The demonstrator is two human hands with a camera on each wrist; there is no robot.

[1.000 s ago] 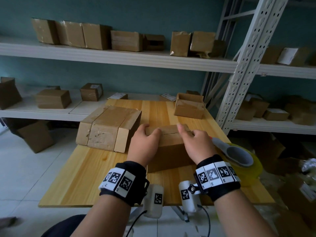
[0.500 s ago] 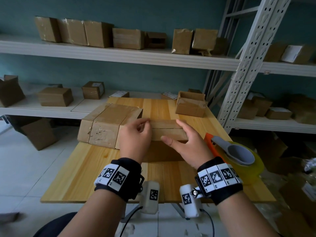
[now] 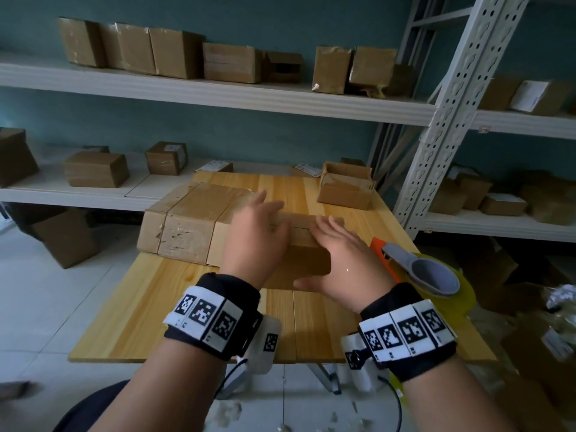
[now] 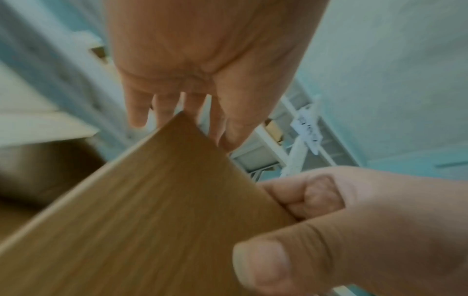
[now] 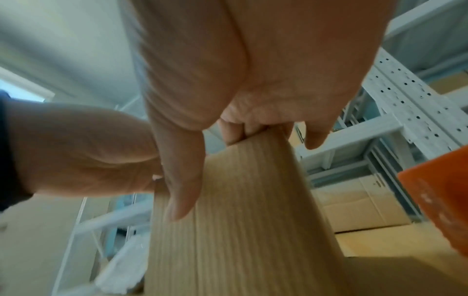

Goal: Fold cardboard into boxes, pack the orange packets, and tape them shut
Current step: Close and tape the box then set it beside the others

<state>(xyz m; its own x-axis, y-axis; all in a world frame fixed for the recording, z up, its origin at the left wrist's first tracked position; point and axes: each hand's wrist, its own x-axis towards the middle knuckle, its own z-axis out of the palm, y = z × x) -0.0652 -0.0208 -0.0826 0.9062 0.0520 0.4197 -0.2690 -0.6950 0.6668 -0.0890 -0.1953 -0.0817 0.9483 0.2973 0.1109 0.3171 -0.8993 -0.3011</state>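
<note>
While two hands (image 3: pixel 255 241) (image 3: pixel 343 260) press one box (image 3: pixel 299 263) with flat fingers, one tape dispenser (image 3: pixel 427 275) sits beside.

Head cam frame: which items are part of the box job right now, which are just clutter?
In use:
- small box, both hands flat on its top flaps
- left hand
- right hand
- tape dispenser, beside the right hand

Lying about:
- large taped box
- open box
- shelf boxes

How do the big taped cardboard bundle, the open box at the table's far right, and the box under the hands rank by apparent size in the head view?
1. Taped cardboard bundle, clearly largest.
2 and 3. Open box and box under the hands: unsure, since the hands hide much of it and it sits nearer.
</note>
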